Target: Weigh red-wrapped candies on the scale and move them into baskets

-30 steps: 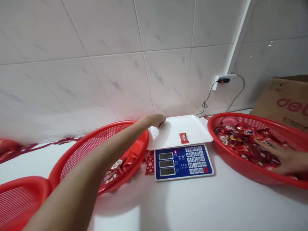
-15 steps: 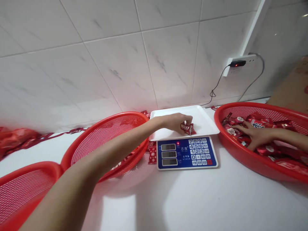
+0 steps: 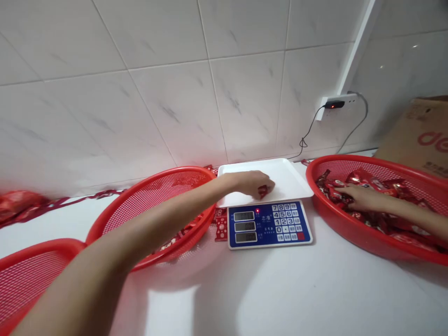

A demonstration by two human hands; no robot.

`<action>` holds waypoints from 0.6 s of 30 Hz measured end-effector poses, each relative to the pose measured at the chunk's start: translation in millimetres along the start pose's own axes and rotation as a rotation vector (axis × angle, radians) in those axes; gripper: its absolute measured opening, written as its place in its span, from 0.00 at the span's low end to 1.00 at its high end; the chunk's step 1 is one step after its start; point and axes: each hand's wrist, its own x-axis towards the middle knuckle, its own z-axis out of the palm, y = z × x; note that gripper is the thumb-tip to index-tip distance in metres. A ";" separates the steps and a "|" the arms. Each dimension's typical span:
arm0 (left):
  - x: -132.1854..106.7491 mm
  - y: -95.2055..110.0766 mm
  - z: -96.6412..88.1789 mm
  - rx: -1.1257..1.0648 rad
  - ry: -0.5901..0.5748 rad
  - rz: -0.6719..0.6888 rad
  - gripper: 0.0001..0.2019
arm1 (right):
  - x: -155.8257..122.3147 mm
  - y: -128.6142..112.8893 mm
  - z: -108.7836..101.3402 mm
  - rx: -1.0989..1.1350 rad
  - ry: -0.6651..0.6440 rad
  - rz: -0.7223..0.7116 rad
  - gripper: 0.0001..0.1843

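My left hand (image 3: pixel 254 184) is over the white weighing tray (image 3: pixel 287 182) of a digital scale (image 3: pixel 269 225), its fingers closed round a small red foil packet (image 3: pixel 263 190). Most of that packet is hidden by the fingers. My right hand (image 3: pixel 362 198) reaches into the right red mesh basket (image 3: pixel 353 238), among a heap of shiny red foil packets (image 3: pixel 399 186). Its thumb and forefinger are drawn in around one packet at the heap's left side; the other fingers are largely hidden.
To the left of the scale stands another red basket (image 3: pixel 122 205) with packets low inside it. A further red basket (image 3: pixel 70 249) is at the lower left. A cardboard box (image 3: pixel 413 135) stands behind the right basket. A charger (image 3: pixel 335 105) with a thin cable is plugged into the wall.
My left hand has drawn slightly left and turned with the red packet. In the right basket, my right hand's spread fingers have come together. The view has tilted up a little.
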 end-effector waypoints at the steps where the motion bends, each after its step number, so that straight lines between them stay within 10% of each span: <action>1: -17.5 -6.7 -0.7 -0.003 0.016 -0.049 0.08 | -3.3 -0.8 -4.2 0.009 -0.031 -0.006 0.34; 10: -209.3 -38.6 49.6 -0.022 0.064 -0.489 0.06 | -31.5 -1.0 -73.9 0.099 0.028 0.015 0.10; 15: -176.7 6.8 8.6 0.117 0.414 -0.463 0.18 | -15.9 -55.4 -131.6 0.370 0.147 -0.073 0.06; 18: -124.5 35.4 -40.3 0.161 0.359 -0.496 0.14 | 10.7 -121.7 -138.4 0.521 0.005 -0.254 0.10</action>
